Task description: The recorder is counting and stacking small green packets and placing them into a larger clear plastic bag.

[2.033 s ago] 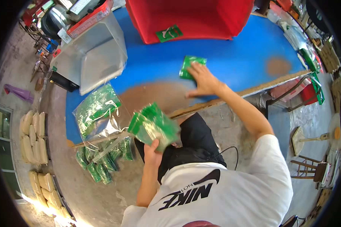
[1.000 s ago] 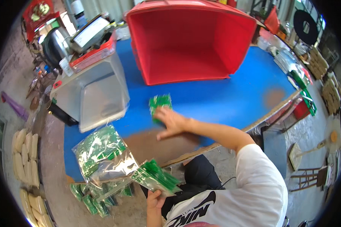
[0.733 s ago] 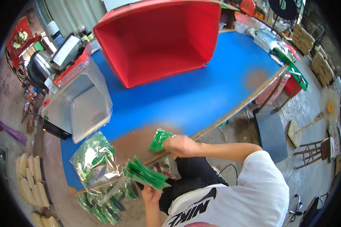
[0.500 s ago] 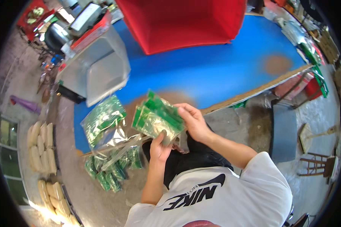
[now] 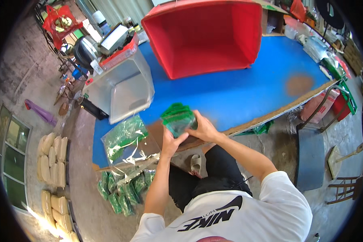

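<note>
Above the table's front edge, both my hands hold a stack of small green and clear plastic bags (image 5: 177,117). My left hand (image 5: 170,144) grips its lower left side, thumb pointing inward. On the right side, my right hand (image 5: 204,130) is closed round the stack, its thumb meeting the left one near the bottom edge. The green upper ends of the bags are fanned unevenly. To the left, a large clear plastic bag (image 5: 127,136) with green packets inside lies on the blue table (image 5: 218,92), its loose end hanging over the front edge.
A red bin (image 5: 203,46) lies on its side at the back. Left of it, a translucent plastic box (image 5: 131,86) is tipped with its opening toward me. Several bundles of green packets (image 5: 123,195) sit below the table's front left. A dark seat (image 5: 310,161) stands at right.
The stack has turned more upright and its bags are drawn closer together. Both hands have moved in around its lower part. The view has shifted, showing more of the table's back.
</note>
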Available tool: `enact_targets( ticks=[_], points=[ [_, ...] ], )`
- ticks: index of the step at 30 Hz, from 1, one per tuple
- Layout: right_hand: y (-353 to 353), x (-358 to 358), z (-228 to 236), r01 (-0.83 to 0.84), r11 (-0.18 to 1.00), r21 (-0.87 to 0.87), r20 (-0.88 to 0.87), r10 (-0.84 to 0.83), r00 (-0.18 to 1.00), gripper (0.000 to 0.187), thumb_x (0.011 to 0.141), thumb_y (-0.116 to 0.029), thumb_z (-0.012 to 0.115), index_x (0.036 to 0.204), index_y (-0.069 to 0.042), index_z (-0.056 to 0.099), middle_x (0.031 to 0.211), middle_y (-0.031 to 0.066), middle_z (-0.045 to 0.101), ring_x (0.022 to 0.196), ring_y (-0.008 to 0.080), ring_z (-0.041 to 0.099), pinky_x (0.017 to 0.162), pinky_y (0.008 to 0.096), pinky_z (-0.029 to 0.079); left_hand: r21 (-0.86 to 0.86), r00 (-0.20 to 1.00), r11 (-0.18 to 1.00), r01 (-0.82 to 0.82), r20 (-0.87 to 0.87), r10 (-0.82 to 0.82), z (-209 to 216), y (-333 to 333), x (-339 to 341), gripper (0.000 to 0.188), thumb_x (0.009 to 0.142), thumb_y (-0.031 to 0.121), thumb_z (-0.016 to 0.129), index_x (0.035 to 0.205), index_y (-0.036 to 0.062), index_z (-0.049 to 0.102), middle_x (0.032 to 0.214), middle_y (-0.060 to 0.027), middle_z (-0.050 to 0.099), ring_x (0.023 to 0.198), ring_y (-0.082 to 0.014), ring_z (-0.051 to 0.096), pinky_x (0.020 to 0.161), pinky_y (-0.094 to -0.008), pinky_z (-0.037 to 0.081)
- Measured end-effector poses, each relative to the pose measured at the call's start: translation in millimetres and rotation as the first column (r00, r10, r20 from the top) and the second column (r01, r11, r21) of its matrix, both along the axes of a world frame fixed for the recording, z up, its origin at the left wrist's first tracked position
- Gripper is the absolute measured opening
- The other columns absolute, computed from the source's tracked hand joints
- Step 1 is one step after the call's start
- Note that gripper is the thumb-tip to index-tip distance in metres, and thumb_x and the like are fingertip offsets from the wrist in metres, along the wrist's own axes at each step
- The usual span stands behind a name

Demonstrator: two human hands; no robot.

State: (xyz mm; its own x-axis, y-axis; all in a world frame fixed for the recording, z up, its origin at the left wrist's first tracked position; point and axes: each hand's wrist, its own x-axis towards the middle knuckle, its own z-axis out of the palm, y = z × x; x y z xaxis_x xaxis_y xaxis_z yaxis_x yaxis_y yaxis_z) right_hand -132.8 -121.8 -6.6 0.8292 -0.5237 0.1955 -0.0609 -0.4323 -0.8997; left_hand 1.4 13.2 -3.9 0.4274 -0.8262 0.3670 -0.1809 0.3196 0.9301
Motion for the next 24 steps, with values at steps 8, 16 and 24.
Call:
enact_targets(
  ticks=[8,16,24],
  points=[
    [-3.7,3.2,-6.6,0.01,1.0,-0.023,0.061,-0.008,0.998,0.071,0.077,-0.02,0.082,0.134,-0.003,0.042,0.121,0.0255,0.061,0.116,0.0442,0.058,0.095,0.0461,0.047,-0.012,0.998,0.998,-0.055,-0.004,0.055,-12.4,-13.1,2.5,0.075,0.076,-0.001,0.081,0.139,0.0059,0.041,0.131,-0.0095,0.057,0.122,-0.0219,0.057,0.107,-0.0385,0.044],
    [-3.4,3.0,-12.7,0.011,0.998,-0.056,0.075,-0.007,0.997,0.074,0.074,-0.024,0.084,0.133,-0.005,0.044,0.12,0.0233,0.062,0.115,0.0439,0.058,0.095,0.0471,0.048,0.025,0.989,0.988,-0.149,-0.007,0.15,-22.6,-10.2,2.5,0.084,0.074,0.004,0.088,0.141,0.0034,0.038,0.126,-0.0121,0.058,0.115,-0.0206,0.06,0.1,-0.0364,0.051],
    [-14.6,4.5,-16.2,-0.023,0.999,-0.049,0.028,0.025,0.999,0.078,0.07,-0.021,0.082,0.137,-0.005,0.046,0.123,0.021,0.064,0.115,0.0389,0.061,0.095,0.045,0.049,0.119,0.996,0.99,-0.075,-0.04,0.08,-18.7,-12.6,5.0,0.047,0.075,0.007,0.088,0.115,-0.0006,0.064,0.108,-0.0074,0.071,0.101,-0.0157,0.066,0.093,-0.0333,0.053]
  ],
)
